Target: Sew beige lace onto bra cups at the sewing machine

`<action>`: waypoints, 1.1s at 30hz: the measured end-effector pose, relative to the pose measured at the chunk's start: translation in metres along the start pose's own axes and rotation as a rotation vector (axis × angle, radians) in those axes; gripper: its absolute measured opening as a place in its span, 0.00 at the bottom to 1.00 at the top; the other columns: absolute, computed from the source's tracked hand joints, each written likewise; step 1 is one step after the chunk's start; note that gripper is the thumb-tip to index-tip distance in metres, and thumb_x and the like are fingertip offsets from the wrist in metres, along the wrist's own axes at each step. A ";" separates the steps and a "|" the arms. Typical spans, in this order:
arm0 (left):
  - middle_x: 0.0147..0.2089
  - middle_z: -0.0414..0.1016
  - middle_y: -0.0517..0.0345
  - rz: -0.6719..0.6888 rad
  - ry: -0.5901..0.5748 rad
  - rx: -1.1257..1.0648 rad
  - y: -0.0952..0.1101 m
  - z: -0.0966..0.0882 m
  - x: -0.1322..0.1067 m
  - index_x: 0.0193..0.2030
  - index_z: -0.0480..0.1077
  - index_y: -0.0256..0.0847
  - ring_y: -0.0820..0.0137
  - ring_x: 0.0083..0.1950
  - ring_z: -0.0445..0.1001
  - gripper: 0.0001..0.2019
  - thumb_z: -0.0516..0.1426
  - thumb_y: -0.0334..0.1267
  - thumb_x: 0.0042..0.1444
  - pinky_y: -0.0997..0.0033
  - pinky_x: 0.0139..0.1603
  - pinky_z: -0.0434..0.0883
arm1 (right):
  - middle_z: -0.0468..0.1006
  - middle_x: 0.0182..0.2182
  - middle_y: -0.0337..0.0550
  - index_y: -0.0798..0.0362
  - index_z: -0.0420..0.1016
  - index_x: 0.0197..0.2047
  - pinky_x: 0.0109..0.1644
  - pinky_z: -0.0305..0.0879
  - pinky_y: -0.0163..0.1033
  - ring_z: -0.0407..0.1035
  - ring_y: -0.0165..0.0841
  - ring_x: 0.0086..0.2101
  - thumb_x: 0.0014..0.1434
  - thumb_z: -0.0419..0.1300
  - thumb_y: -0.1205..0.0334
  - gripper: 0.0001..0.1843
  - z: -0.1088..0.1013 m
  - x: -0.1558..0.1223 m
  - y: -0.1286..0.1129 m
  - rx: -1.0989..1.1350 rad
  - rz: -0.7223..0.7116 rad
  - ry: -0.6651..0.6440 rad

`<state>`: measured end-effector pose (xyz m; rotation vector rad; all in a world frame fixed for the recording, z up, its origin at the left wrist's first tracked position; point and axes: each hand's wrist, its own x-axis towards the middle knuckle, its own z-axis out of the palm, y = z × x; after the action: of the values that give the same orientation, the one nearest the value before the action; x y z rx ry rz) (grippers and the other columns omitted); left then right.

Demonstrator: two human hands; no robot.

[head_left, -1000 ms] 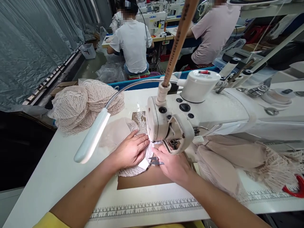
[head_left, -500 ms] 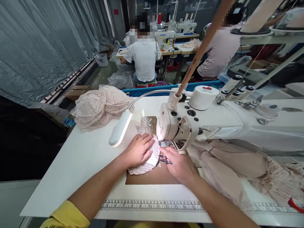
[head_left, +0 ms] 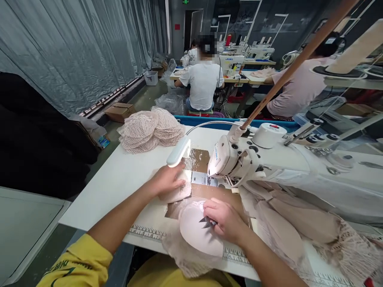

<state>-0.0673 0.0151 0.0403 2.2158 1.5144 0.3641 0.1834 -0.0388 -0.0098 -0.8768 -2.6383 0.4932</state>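
Note:
My right hand [head_left: 226, 218] grips small dark thread snips [head_left: 207, 222], blades pointing left. Its thumb and forefinger also pinch the upper edge of a pale pink moulded cup [head_left: 194, 229]. Sheer lace [head_left: 187, 261] spreads from this cup over the table's front edge. My left hand [head_left: 167, 180] lies with extended fingers on another pale lace-covered piece [head_left: 179, 194], left of the needle plate [head_left: 199, 178]; its fingertips are partly hidden beneath the lamp. The white sewing machine head [head_left: 223, 157] stands just right of the plate.
Stacked lace cups [head_left: 149, 129] sit at the table's back left. A lamp [head_left: 178, 153] on a bendable neck hangs above my left hand. Beige cups and lace [head_left: 299, 215] lie under the machine arm. A printed ruler [head_left: 149, 234] runs along the front edge. Two people work beyond.
My right hand has moved from the needle area toward the front edge, with the snips and a cup. My left hand has shifted left onto another lace piece. The view has turned left.

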 end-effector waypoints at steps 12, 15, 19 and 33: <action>0.29 0.66 0.62 0.076 -0.079 -0.383 -0.001 0.021 -0.004 0.28 0.65 0.39 0.72 0.31 0.63 0.06 0.51 0.36 0.55 0.75 0.31 0.59 | 0.69 0.24 0.39 0.51 0.63 0.24 0.32 0.55 0.36 0.62 0.33 0.28 0.46 0.50 0.76 0.10 -0.037 -0.016 0.008 0.093 0.184 -0.096; 0.29 0.63 0.63 0.117 -0.111 -0.529 0.000 0.024 -0.007 0.31 0.64 0.39 0.74 0.30 0.61 0.07 0.49 0.38 0.58 0.77 0.30 0.59 | 0.74 0.34 0.44 0.52 0.70 0.36 0.40 0.61 0.38 0.68 0.35 0.36 0.57 0.50 0.69 0.09 -0.041 -0.007 0.000 0.242 0.257 0.040; 0.30 0.62 0.62 0.171 -0.161 -0.664 0.000 0.026 -0.005 0.32 0.64 0.38 0.74 0.31 0.61 0.09 0.49 0.40 0.60 0.76 0.33 0.60 | 0.72 0.51 0.50 0.51 0.69 0.53 0.44 0.64 0.42 0.69 0.39 0.42 0.58 0.56 0.56 0.19 -0.034 0.018 -0.008 0.255 0.480 0.156; 0.30 0.68 0.61 0.012 -0.525 -0.713 -0.042 -0.007 -0.009 0.32 0.72 0.35 0.72 0.31 0.65 0.12 0.63 0.43 0.47 0.77 0.30 0.61 | 0.64 0.24 0.35 0.53 0.66 0.28 0.32 0.56 0.34 0.58 0.29 0.27 0.60 0.57 0.51 0.16 -0.003 0.041 -0.011 0.939 0.534 0.150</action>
<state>-0.1081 0.0208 0.0260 1.5815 0.8987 0.2429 0.1478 -0.0214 0.0049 -1.1660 -1.6576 1.5377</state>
